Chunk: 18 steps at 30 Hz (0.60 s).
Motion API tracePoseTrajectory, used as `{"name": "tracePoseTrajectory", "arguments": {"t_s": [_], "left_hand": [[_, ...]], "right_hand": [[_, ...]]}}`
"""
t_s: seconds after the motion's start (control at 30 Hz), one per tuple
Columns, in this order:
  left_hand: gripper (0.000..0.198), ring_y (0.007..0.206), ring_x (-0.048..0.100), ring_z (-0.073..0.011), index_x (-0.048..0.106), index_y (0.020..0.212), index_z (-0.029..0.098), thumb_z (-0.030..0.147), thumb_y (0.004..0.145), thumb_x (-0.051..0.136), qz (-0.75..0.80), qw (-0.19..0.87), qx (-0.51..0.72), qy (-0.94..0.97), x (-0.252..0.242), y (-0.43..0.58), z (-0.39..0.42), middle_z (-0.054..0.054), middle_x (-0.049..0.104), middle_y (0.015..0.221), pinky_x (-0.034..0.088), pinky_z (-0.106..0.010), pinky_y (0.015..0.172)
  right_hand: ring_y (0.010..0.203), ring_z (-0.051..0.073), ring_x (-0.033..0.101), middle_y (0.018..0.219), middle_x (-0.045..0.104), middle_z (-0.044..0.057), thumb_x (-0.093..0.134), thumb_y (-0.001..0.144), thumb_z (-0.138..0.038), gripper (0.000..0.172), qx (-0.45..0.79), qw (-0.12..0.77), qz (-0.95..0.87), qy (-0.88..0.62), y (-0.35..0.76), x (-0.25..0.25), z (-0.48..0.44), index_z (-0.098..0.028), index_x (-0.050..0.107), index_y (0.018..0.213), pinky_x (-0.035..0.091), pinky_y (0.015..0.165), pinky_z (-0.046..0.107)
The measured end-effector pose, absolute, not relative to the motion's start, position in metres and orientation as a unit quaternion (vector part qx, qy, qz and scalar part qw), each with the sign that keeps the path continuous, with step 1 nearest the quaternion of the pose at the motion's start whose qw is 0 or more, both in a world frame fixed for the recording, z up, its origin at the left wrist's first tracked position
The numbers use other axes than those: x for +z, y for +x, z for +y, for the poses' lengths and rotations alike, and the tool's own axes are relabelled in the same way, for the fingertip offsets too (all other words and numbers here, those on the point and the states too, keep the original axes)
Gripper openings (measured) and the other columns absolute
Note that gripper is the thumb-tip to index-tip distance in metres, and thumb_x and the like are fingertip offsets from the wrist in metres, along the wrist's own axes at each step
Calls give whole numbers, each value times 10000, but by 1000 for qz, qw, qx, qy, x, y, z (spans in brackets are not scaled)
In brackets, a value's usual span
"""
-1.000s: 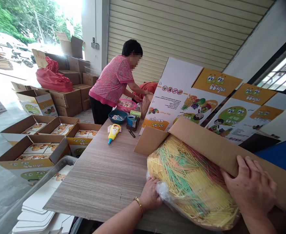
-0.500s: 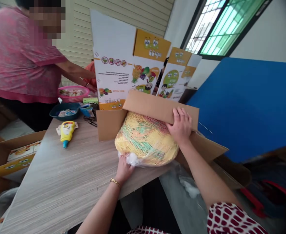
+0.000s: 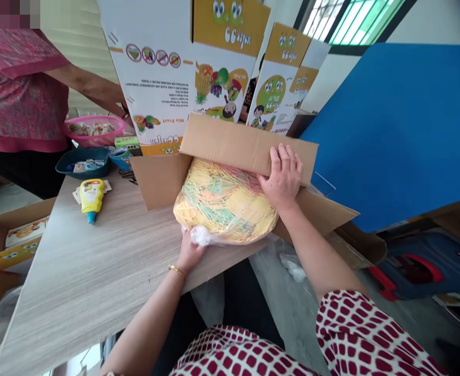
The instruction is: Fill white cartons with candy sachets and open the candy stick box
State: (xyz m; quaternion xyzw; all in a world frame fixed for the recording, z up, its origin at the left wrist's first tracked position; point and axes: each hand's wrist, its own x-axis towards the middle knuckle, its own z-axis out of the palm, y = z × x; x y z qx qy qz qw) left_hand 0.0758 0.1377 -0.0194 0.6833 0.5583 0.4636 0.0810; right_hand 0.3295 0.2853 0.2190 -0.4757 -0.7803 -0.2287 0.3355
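A large clear plastic bag [image 3: 226, 209], full of thin yellow, green, orange and pink sticks, bulges out of the open mouth of a cardboard box on the table. My left hand [image 3: 192, 250] is closed around the bunched end of the bag at its near lower edge. My right hand [image 3: 283, 175] presses on the box's brown upper flap [image 3: 230, 143], fingers extended over it and palm by the bag's right side. A side flap [image 3: 161, 180] sticks out to the left, and another flap [image 3: 324, 211] lies to the right beneath my forearm. The box's interior is hidden by the bag.
On the table [image 3: 92, 261] are a yellow bottle with a blue cap [image 3: 91, 201], a dark green basin [image 3: 84, 163] and a pink basket [image 3: 94, 130]. Printed cartons [image 3: 155, 78] stand behind. A co-worker in a pink top [image 3: 22, 94] reaches in from the left. A blue panel [image 3: 390, 136] stands right.
The view has tilted down and come closer, so things sit higher in it. Both hands keep their places on the bag and the flap.
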Motion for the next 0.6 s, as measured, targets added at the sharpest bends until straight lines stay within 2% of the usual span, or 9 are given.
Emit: {"name": "tracePoseTrajectory", "arguments": {"t_s": [0.1,0.17,0.23,0.3,0.33,0.4,0.47,0.53,0.6], "left_hand": [[240,1157,562,-299,639,1041,187,347,949,485,564,130,479,660,-16,80,129,-130,651,1159,425,-534,1081],[242,1194,524,-293,635,1048,191,355,961,480,598,138,473,632,-12,88,118,-126,615,1193,390,-538,1113],[242,1232,478,-300,640,1060,188,348,963,487,641,122,465,598,-8,100,105,-136,565,1241,370,-542,1123],[237,1296,420,-325,659,1051,187,320,956,487,671,92,459,575,-4,113,94,-152,513,1317,343,-555,1134],[238,1329,388,-341,671,1039,187,303,949,485,680,77,459,567,-2,118,90,-159,491,1352,323,-567,1142],[236,1351,356,-371,691,1001,183,285,931,489,694,62,459,551,2,126,84,-171,489,1351,286,-598,1149],[224,1279,406,-381,686,939,171,295,919,502,704,69,470,528,4,130,82,-182,524,1231,313,-613,1118],[199,1115,500,-327,648,909,169,304,922,502,698,106,490,512,6,130,79,-152,523,1098,421,-566,1036],[151,962,541,-253,616,959,176,276,918,512,676,151,503,517,8,129,75,-113,500,1054,507,-478,932]], "right_hand": [[1529,372,261,1592,383,203,555,959,-341,642,-140,365,-786,-478,325,208,252,-164,391,1554,260,1202,646],[1429,348,434,1473,527,182,492,996,-406,510,-9,366,-805,-467,320,184,214,-190,520,1457,368,1159,584],[1165,298,643,1219,684,150,494,997,-482,421,190,312,-820,-440,314,149,169,-212,647,1282,504,1033,490],[872,251,711,983,733,110,536,970,-567,429,429,207,-767,-430,307,108,132,-210,683,1159,581,847,429],[797,239,712,940,735,104,537,959,-614,468,545,157,-704,-429,303,88,121,-203,676,1133,591,777,410],[784,228,717,955,736,114,485,959,-690,556,729,104,-542,-404,293,58,113,-179,655,1098,596,729,384],[842,207,715,982,732,123,405,990,-705,603,832,109,-406,-362,281,41,121,-157,647,1062,593,773,356],[878,175,700,967,727,108,367,1015,-685,605,874,129,-334,-328,268,37,137,-153,652,1045,577,833,319],[911,165,688,965,722,92,384,1018,-667,573,891,123,-309,-309,253,40,149,-163,654,1059,561,868,304]]}}
